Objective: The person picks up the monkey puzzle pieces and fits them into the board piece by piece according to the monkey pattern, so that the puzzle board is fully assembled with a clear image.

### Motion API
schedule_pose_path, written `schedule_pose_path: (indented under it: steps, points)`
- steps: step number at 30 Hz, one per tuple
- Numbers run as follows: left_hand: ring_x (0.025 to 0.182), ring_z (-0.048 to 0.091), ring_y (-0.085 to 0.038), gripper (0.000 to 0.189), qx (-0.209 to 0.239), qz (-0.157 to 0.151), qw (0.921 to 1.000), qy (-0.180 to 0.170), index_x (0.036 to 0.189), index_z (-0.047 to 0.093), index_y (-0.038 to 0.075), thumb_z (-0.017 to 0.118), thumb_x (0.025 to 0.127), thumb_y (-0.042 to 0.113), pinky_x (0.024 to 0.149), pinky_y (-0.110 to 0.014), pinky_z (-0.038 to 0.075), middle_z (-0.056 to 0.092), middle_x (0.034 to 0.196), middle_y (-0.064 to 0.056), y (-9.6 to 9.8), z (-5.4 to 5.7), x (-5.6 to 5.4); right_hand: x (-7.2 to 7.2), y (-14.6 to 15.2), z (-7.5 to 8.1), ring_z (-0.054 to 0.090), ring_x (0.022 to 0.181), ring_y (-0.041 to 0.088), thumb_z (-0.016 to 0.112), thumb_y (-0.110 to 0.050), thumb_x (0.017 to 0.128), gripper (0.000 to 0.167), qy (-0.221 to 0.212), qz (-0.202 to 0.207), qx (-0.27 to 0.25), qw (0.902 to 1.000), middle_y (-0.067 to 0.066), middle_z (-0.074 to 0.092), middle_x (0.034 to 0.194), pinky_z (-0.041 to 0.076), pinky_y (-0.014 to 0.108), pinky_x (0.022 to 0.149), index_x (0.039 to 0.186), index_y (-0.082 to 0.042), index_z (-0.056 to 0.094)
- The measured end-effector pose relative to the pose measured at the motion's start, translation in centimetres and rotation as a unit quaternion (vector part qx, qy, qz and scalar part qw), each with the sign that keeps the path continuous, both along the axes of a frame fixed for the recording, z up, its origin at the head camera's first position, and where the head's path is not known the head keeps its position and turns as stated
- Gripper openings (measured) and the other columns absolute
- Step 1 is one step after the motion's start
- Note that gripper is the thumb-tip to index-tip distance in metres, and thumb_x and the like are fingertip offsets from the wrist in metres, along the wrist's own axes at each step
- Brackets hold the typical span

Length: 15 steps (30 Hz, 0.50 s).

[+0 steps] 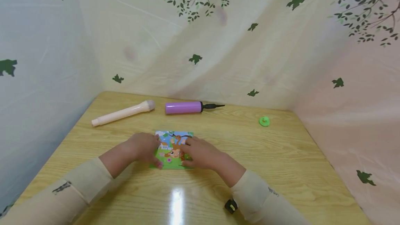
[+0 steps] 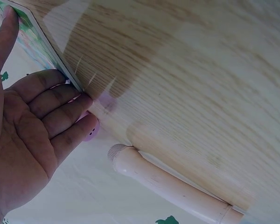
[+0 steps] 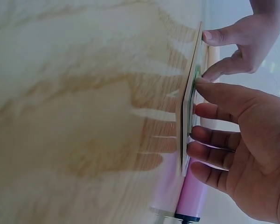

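Note:
A thin square board printed with a cartoon monkey scene (image 1: 170, 148) lies on the wooden table (image 1: 268, 162). My left hand (image 1: 145, 147) is at its left side, the thumb near the front corner and the fingers near the back corner. In the left wrist view the left hand's fingers (image 2: 60, 105) are mostly straight and touch the board's corner. Over the right part of the picture is my right hand (image 1: 201, 152), its thumb and loosely bent fingers spread apart on the board. The right wrist view shows the board (image 3: 189, 107) edge-on, its edge looking layered.
Behind the board lie a pale microphone-shaped stick (image 1: 123, 113) and a purple hand pump (image 1: 183, 107) with a black nozzle. A small green disc (image 1: 264, 121) sits at the back right. A small black object (image 1: 231, 206) is beside the right sleeve. Printed cloth (image 1: 175, 44) hangs around the table.

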<state>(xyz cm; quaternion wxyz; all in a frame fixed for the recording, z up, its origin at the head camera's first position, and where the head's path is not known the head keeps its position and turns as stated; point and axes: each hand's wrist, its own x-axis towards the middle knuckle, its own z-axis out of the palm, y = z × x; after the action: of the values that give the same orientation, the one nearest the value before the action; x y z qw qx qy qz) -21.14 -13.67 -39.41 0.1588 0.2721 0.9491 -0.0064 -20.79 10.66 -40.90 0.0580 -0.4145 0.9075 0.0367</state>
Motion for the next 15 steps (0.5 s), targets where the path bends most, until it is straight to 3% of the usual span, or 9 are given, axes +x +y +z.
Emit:
schedule_pose_path:
  steps: [15]
  points:
    - [0.132,0.047,-0.043,0.096,0.000,0.002,1.0000,-0.003,0.136,0.055,-0.002,0.070,0.074,0.069,0.106,-0.055,0.044,0.045,0.147,-0.024,0.04,0.10,0.17,0.47,0.06,0.13,0.050,0.093,0.011,0.065,-0.046,0.092,0.027,0.007,-0.001,-0.004,1.0000,-0.009,0.057,0.101,0.050,0.028,0.081,0.112,-0.028,0.063]
